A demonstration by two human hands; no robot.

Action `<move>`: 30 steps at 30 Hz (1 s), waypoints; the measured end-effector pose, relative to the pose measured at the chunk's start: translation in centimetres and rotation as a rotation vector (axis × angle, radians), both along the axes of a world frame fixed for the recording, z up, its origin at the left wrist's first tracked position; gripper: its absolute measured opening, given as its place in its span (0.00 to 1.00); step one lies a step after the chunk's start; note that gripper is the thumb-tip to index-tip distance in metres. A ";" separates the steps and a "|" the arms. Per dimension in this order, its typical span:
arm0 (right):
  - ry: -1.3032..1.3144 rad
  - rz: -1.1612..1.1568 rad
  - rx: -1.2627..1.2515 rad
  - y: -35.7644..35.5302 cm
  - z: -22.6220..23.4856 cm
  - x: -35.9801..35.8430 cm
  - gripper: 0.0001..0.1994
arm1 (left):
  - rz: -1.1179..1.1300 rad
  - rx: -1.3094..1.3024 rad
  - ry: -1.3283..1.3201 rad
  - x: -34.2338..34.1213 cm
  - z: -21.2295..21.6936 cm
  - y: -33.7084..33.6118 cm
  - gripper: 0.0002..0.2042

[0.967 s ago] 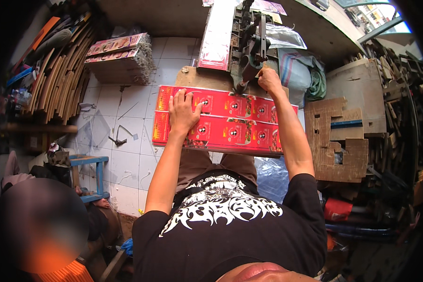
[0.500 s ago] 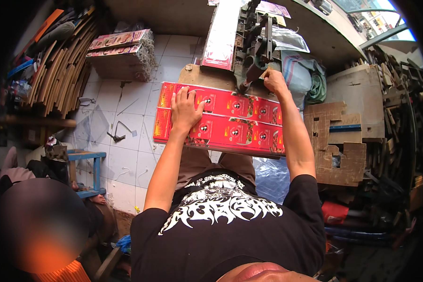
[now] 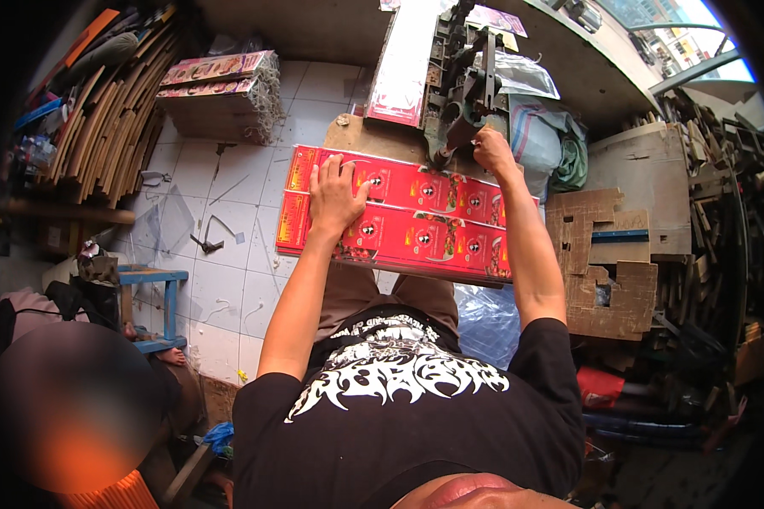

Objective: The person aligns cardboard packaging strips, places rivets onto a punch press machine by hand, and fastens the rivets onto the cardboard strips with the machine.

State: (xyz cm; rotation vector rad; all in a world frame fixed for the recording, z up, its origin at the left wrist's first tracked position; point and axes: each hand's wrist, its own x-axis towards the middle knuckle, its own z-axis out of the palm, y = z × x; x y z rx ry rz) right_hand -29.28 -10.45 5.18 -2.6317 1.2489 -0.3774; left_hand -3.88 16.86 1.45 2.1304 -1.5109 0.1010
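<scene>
Red and shiny, the strips (image 3: pixel 433 242) lie side by side, one far and one near, and we look down on them from the head view. They sit along the near edge of the brown board (image 3: pixel 382 140), and the near strip seems to stick out toward our lap.

Our left hand (image 3: pixel 335 197) lies flat near their left end, fingers spread, pressing and not pinching. Our right hand (image 3: pixel 494 151) is past their far side, next to the dark machine (image 3: pixel 455 129). Its fingers are curled in, but we cannot tell if they hold anything. The machine's foot comes down near the far edge of the strips; we can't see if it touches.

Behind the board's far edge is a long white sheet (image 3: pixel 399 64), left of the machine. A pale sack (image 3: pixel 535 131) is to the right. A tied stack (image 3: pixel 221 97) is on the floor (image 3: pixel 221 293), out past the board's left edge.

We think the strips are light, smooth, a bit slippery and bendy. A flat palm should keep them still, and the short ends look best to grab. Hard squeezing might crease them.
</scene>
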 end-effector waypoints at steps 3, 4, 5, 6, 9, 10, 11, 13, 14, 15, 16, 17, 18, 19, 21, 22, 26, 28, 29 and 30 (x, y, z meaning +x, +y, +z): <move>0.083 -0.016 0.003 0.2 0.3 0.0 0.15 | -0.012 -0.008 0.006 -0.2 0.1 -0.1 0.24; 0.152 -0.046 0.007 0.1 0.4 0.0 0.15 | -0.016 -0.009 0.017 -0.4 0.2 -0.3 0.24; 0.110 -0.071 -0.010 0.5 0.0 0.5 0.14 | -0.036 -0.025 0.019 -0.2 0.2 -0.1 0.24; 0.053 -0.038 -0.058 0.5 -0.7 0.7 0.12 | -0.024 -0.005 0.016 0.0 0.2 0.2 0.24; -0.052 -0.055 -0.073 0.0 -2.4 0.9 0.11 | -0.027 0.022 0.018 0.2 0.2 0.7 0.25; -0.092 -0.057 -0.088 0.1 -2.6 1.1 0.11 | -0.008 0.043 0.017 0.2 0.3 0.7 0.25; -0.133 -0.058 -0.102 0.1 -2.6 0.8 0.11 | -0.019 0.036 0.020 0.1 0.3 0.5 0.25; -0.183 -0.090 -0.123 -0.3 -2.7 0.2 0.11 | -0.018 0.042 0.027 0.0 0.5 0.5 0.24; -0.236 -0.116 -0.139 -0.4 -2.9 0.0 0.12 | -0.028 0.028 0.025 -0.1 0.4 0.2 0.24; -0.236 -0.104 -0.127 0.0 -2.6 0.4 0.12 | -0.015 0.038 0.025 0.1 0.4 0.4 0.24; -0.326 -0.165 -0.023 0.5 -1.9 0.8 0.12 | -0.016 0.035 0.025 0.1 0.4 0.4 0.24; -0.413 -0.226 0.085 1.0 -1.3 1.2 0.12 | -0.015 0.033 0.025 0.1 0.3 0.5 0.24; -0.515 -0.219 0.123 1.2 -1.1 0.7 0.11 | -0.025 0.029 0.018 -0.1 0.3 0.1 0.25; -0.578 -0.270 0.175 2.6 0.4 1.0 0.10 | -0.005 0.044 0.020 0.0 0.3 0.2 0.25; -0.775 -0.264 0.307 3.0 -0.2 0.6 0.10 | -0.020 -0.016 0.019 -0.1 0.2 0.0 0.23; -0.770 -0.259 0.319 3.3 -0.5 0.3 0.10 | -0.016 -0.012 0.004 -0.1 0.1 -0.1 0.24; -0.872 -0.215 0.446 5.1 -1.3 0.1 0.09 | -0.009 -0.017 0.013 0.1 0.0 0.0 0.24; -0.811 -0.209 0.480 5.6 -1.5 0.0 0.10 | -0.006 -0.009 0.010 0.1 0.1 0.1 0.24; -0.804 -0.208 0.487 6.1 -1.7 0.0 0.10 | -0.008 -0.009 0.001 0.1 0.1 0.3 0.24; -0.915 -0.193 0.540 6.6 -1.9 0.2 0.09 | -0.011 -0.001 0.003 0.2 0.2 0.3 0.24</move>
